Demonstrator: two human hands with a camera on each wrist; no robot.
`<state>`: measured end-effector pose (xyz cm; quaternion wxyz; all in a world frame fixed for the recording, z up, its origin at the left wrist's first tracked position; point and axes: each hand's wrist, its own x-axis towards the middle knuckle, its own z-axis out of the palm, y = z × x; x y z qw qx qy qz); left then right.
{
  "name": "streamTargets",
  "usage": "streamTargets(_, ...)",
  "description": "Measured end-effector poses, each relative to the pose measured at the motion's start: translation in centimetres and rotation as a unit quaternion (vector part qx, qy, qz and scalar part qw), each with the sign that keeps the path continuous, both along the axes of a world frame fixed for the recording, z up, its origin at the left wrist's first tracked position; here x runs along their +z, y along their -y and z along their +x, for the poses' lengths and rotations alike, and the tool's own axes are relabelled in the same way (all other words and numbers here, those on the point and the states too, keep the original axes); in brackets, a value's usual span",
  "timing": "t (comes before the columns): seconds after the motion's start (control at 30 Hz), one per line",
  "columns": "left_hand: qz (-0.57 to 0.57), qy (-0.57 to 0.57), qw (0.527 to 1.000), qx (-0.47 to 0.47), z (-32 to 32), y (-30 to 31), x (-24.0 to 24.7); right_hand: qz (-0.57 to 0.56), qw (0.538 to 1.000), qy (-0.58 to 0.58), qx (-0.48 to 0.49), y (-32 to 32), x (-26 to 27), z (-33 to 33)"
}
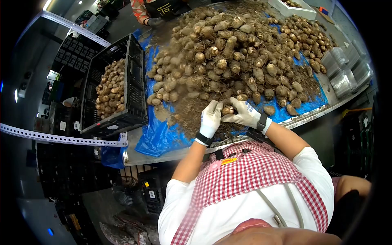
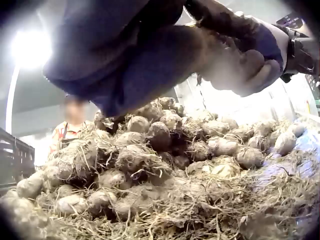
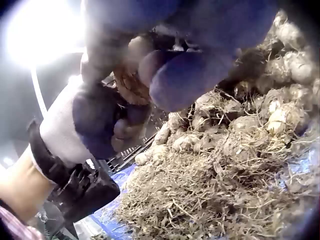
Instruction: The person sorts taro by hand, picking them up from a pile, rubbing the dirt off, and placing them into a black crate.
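Note:
A small brown taro (image 1: 228, 110), pale at one end, is between my two gloved hands, just over the near edge of a big taro heap (image 1: 228, 53). My left hand (image 1: 211, 118) grips it from the left, thumb and fingers bent against it. From the right, my right hand (image 1: 244, 114) holds the same taro with curled fingers. In the right wrist view the taro's rough skin (image 3: 131, 87) shows between the blue-coated fingers. Much of it is hidden by the gloves there. Loose dry roots (image 3: 175, 200) lie beneath the hands.
A black crate (image 1: 136, 81) of taros stands to the left. Blue plastic sheet (image 1: 157, 141) covers part of the metal table. To the right are a smaller taro pile (image 1: 304, 38) and clear plastic packs (image 1: 343, 71). Another person's gloved hand (image 1: 154, 22) is across the table.

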<state>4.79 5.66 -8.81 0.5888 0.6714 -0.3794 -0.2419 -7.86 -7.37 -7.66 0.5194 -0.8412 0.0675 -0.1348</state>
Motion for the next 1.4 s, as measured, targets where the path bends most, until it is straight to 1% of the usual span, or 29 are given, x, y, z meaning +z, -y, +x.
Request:
streamTargets(0.03,0.032,0.002,0.999,-0.01,0.4,-0.3,0.1,0.0,1.0,-0.017,0.008,-0.1,0.4,0.0)
streamTargets(0.07,0.082,0.091,0.992,0.006,0.3,-0.5,1.5,0.097,0.995,-0.024,0.026,-0.7,2.3,-0.4)
streamTargets(0.17,0.071,0.091,0.992,0.048,0.3,-0.6,1.0,0.128,0.991,0.014,0.02,-0.7,1.9,-1.0)
streamTargets(0.2,0.069,0.108,0.989,0.078,0.9,-0.8,-1.2,0.164,0.986,0.013,0.01,-0.6,1.6,-1.4)
streamTargets(0.23,0.14,0.069,0.983,0.094,2.2,-0.8,-4.2,0.198,0.98,0.012,0.001,-0.4,1.2,-1.8)
streamTargets(0.27,0.117,0.076,0.986,0.093,2.6,-1.3,-6.5,0.232,0.973,0.012,-0.01,-0.1,0.8,-2.1)
streamTargets(0.3,0.094,0.085,0.988,0.09,2.7,-1.6,-7.4,0.265,0.964,0.014,-0.022,0.0,0.9,-2.1)
streamTargets(0.33,0.012,0.275,0.958,0.086,2.9,-1.4,-8.3,0.25,0.967,-0.015,-0.037,0.0,1.4,-2.5)
streamTargets(0.37,0.034,0.094,0.994,0.046,2.0,-1.5,-6.4,0.261,0.963,-0.033,-0.058,-0.3,2.2,-2.8)
streamTargets(0.4,0.054,-0.09,0.994,0.006,0.7,-1.4,-2.1,0.271,0.958,-0.05,-0.078,-0.5,3.1,-2.8)
streamTargets(0.43,0.07,-0.27,0.96,-0.033,0.0,-1.5,0.9,0.279,0.953,-0.066,-0.096,-0.6,3.5,-2.7)
streamTargets(0.47,0.028,-0.406,0.906,-0.115,0.2,-1.9,1.9,0.243,0.964,-0.023,-0.105,-0.8,2.7,-2.5)
streamTargets(0.57,0.046,-0.28,0.955,-0.088,-1.9,-1.2,2.5,0.137,0.976,0.107,-0.131,-1.9,0.9,-1.5)
streamTargets(0.6,0.001,-0.191,0.981,-0.044,-2.3,-0.6,1.2,0.098,0.976,0.126,-0.146,-2.1,0.5,-1.1)
streamTargets(0.63,-0.018,-0.153,0.987,-0.047,-2.0,-0.7,0.2,0.008,0.978,0.145,-0.147,-1.8,0.5,-1.1)
streamTargets(0.7,-0.052,-0.081,0.994,-0.054,-2.2,-1.2,1.5,-0.171,0.959,0.173,-0.145,-2.1,2.4,-1.2)
streamTargets(0.73,-0.073,-0.078,0.994,-0.029,-2.4,-0.8,0.7,-0.105,0.964,0.167,-0.18,-2.6,2.6,-0.8)
streamTargets(0.83,-0.045,-0.03,0.998,-0.033,-2.3,-1.4,2.8,-0.102,0.967,0.163,-0.166,-3.0,4.0,-0.5)
streamTargets(0.87,-0.066,-0.05,0.996,-0.039,-2.1,-1.5,2.8,-0.088,0.972,0.152,-0.158,-3.0,4.0,-0.5)
streamTargets(0.97,-0.016,0.025,0.998,-0.051,-1.6,-1.9,3.3,-0.045,0.984,0.112,-0.133,-2.8,3.7,-0.6)
streamTargets(1.07,0.01,0.023,0.998,-0.056,-1.8,-2.3,3.3,-0.066,0.982,0.084,-0.156,-2.6,3.3,-0.1)
streamTargets(1.17,-0.032,0.023,0.997,-0.064,-1.1,-1.4,-0.1,-0.078,0.976,0.102,-0.175,-1.9,1.8,0.6)
streamTargets(1.2,-0.04,-0.013,0.997,-0.066,-0.8,-1.3,-0.7,-0.006,0.986,-0.019,-0.163,-1.0,1.7,0.8)
streamTargets(1.23,-0.048,-0.05,0.995,-0.067,-0.5,-1.3,-1.3,0.039,0.985,-0.026,-0.164,-0.7,1.7,0.8)
streamTargets(1.27,-0.071,-0.191,0.976,-0.078,-0.3,-1.2,-1.8,0.085,0.982,-0.033,-0.163,-0.6,1.9,0.9)
streamTargets(1.3,-0.093,-0.328,0.936,-0.087,-0.5,-1.2,0.1,0.131,0.977,-0.04,-0.163,-0.5,1.9,0.9)
streamTargets(1.33,-0.129,-0.475,0.863,-0.117,-1.2,-1.9,2.1,0.131,0.971,-0.093,-0.178,0.1,1.8,1.1)
streamTargets(1.37,-0.161,-0.495,0.842,-0.141,-0.9,-2.4,1.0,0.038,0.978,-0.084,-0.188,0.9,0.3,1.2)
streamTargets(1.4,-0.179,-0.542,0.803,-0.175,-0.5,-2.6,1.0,-0.017,0.983,-0.031,-0.181,1.9,-2.2,1.2)
